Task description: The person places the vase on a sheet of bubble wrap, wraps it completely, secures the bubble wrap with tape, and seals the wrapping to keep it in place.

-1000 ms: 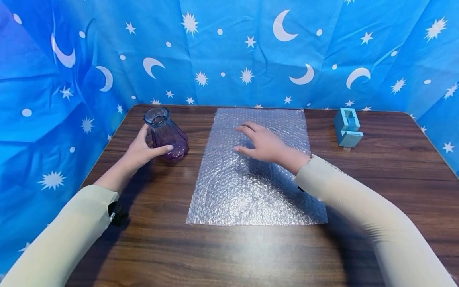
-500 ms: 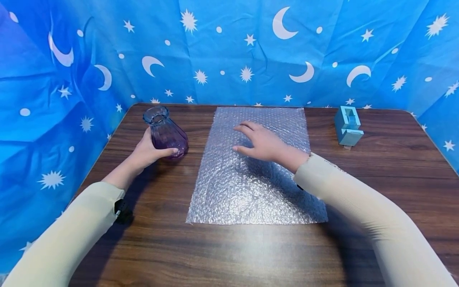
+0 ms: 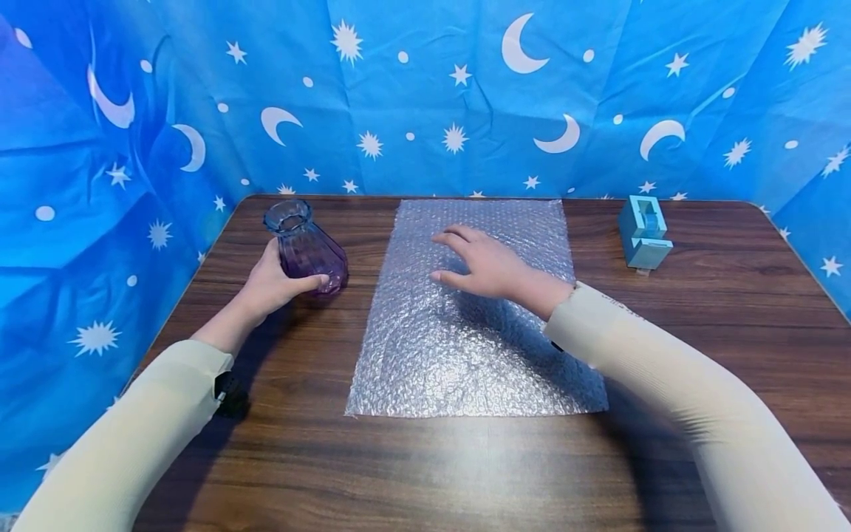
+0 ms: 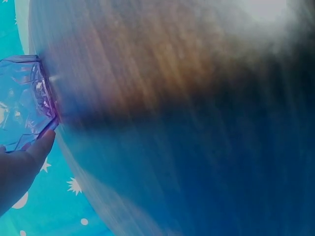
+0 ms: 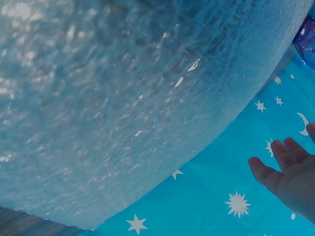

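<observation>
Head view: glass vase (image 3: 309, 253) at 9 o'clock, see-through, blue flared rim fading to purple base. Left hand (image 3: 271, 282) clamped on its body, thumb low on the near side. Right hand (image 3: 488, 264) above bubble wrap (image 3: 425, 362), mid-frame, thumb and fingers apart.

Left wrist: glass vase base at 9 o'clock, faceted, thumb against it.

Right wrist: fingers (image 5: 283, 156) at 4 o'clock, sliver of glass vase at 2.
</observation>
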Action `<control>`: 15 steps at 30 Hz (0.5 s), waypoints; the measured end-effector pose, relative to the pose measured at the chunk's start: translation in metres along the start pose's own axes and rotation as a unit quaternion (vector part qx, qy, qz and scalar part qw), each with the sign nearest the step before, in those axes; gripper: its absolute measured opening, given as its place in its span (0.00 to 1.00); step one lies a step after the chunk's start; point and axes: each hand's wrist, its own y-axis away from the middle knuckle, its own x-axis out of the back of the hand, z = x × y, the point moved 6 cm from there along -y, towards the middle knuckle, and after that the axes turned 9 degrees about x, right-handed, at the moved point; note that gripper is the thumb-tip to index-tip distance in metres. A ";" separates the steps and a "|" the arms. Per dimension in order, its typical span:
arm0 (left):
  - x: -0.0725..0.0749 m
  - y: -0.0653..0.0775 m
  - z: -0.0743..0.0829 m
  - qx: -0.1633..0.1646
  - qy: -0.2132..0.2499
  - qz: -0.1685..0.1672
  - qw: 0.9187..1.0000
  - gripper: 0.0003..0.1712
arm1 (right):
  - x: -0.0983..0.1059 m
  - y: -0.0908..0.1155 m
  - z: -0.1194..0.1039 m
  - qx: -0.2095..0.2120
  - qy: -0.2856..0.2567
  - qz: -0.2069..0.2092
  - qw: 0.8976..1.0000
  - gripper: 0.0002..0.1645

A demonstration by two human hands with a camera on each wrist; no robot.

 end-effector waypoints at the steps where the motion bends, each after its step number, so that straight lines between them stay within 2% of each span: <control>1: 0.000 0.000 0.000 0.000 -0.003 0.004 1.000 0.66 | 0.001 0.000 0.000 0.000 -0.002 0.001 1.000 0.43; 15: 0.001 0.003 0.002 0.001 -0.021 0.041 0.999 0.64 | 0.008 0.020 0.021 -0.029 -0.021 0.012 0.999 0.41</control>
